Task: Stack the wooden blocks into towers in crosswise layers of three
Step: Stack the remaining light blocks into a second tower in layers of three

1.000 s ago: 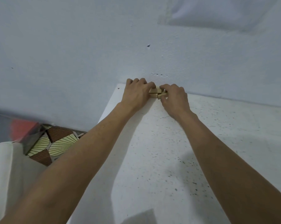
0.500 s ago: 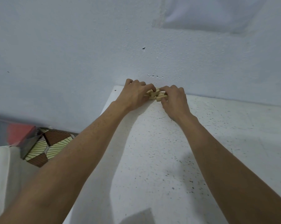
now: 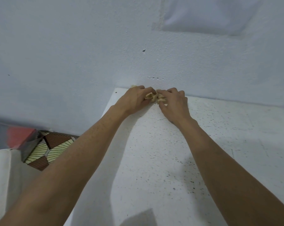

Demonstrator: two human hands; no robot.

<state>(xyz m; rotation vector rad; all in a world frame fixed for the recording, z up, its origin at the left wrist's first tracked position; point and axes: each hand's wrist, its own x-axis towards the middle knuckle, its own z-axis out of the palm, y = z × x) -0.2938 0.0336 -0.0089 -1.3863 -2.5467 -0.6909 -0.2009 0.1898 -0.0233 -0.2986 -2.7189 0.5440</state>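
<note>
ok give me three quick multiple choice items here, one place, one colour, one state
1. Where on the table are the wooden blocks? A near edge B far edge by the wall C middle
2. The table top is: A white with dark specks B plain brown C green
3. The left hand and right hand: A lie flat B both grip blocks C hang idle
Key: B, blocks sit under the wall; A, specks show everywhere; B, both curl round blocks.
</note>
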